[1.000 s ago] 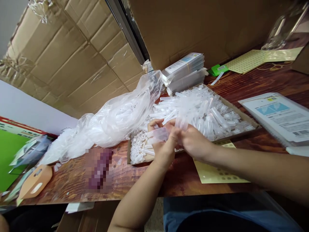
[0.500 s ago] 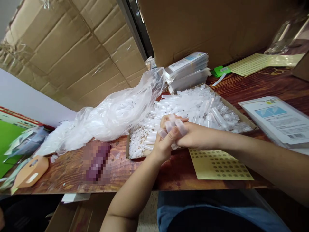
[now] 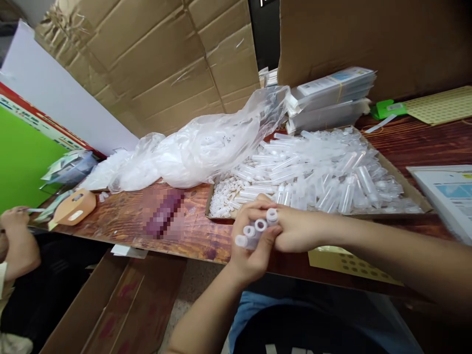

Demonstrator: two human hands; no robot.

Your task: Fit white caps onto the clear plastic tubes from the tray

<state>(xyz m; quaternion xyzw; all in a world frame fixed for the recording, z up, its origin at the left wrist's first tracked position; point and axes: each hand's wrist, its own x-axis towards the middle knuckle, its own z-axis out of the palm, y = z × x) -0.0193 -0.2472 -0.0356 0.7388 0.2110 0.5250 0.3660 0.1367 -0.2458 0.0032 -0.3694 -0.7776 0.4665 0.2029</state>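
Observation:
Several clear plastic tubes (image 3: 254, 232) sit bunched in my left hand (image 3: 250, 246), round open ends facing me and thumb pressed across them. My right hand (image 3: 297, 228) meets the left from the right side, touching it by the bunch; its fingers are hidden behind. Just beyond both hands lies a shallow cardboard tray (image 3: 400, 182) heaped with loose clear tubes (image 3: 295, 169). Small white plastic pieces (image 3: 223, 196) fill its left corner. Under my right forearm is a yellow sticker sheet (image 3: 354, 263) with rows of round dots.
A crumpled clear plastic bag (image 3: 206, 147) lies left of the tray, with a blurred purple object (image 3: 164, 214) before it. Banded packets (image 3: 332, 98) stack behind. An orange cutout (image 3: 75, 209) lies at left, near another person's hand (image 3: 14, 219). White-blue packaging (image 3: 446, 196) lies right.
The view has swung left, bringing another person's arm into sight. My hands have turned the tubes, so their open ends now face me.

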